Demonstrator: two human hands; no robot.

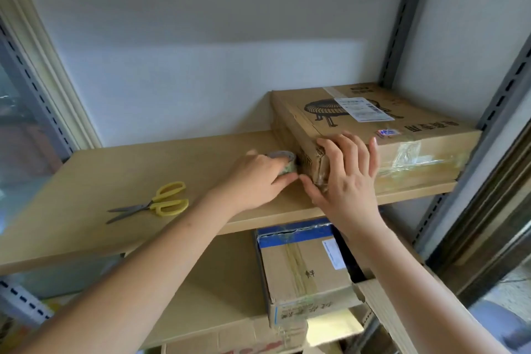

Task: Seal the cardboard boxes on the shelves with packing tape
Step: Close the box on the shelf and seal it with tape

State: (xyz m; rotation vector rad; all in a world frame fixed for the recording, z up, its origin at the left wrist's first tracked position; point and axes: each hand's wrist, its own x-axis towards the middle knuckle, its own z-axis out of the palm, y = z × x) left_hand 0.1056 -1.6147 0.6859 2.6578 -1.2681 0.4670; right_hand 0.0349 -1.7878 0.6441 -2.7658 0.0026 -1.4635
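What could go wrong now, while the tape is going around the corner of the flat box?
1. The flat box sits at the shelf front edge; pulling the tape roll might drag it off.
2. Only the right hand presses the dented corner, so tape may wrinkle there.
3. The scissors lie open near the left forearm, which could knock them off.
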